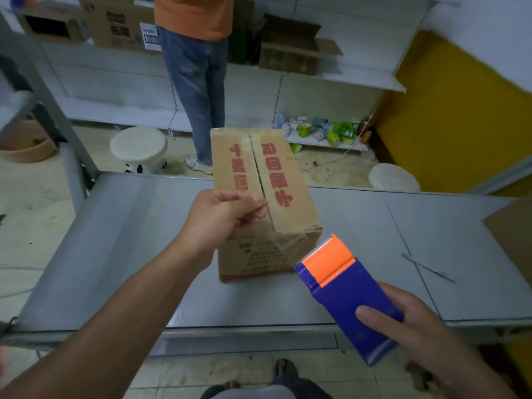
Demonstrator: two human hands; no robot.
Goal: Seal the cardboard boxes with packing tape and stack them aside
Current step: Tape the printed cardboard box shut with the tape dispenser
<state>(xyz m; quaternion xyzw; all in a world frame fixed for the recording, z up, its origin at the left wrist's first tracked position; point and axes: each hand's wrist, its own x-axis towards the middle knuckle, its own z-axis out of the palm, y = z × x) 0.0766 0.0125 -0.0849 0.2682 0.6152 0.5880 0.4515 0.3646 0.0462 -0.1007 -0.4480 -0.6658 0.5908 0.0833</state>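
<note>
A tall brown cardboard box (276,180) with red characters stands on the grey metal table (115,254); its two top flaps are folded down with a seam between them. My left hand (221,214) hovers over the box's near left corner, thumb and fingers pinched on what looks like the end of clear tape. Clear tape film (285,240) lies crumpled over the box's near top edge. My right hand (414,321) grips a blue tape dispenser (345,295) with an orange blade guard, just right of and below the box.
A person in an orange shirt and jeans (198,90) stands beyond the table at white shelves holding open boxes (290,50). Two round white stools (138,145) sit on the floor. A thin metal strip (429,272) lies at the table's right. My feet are below the table's edge.
</note>
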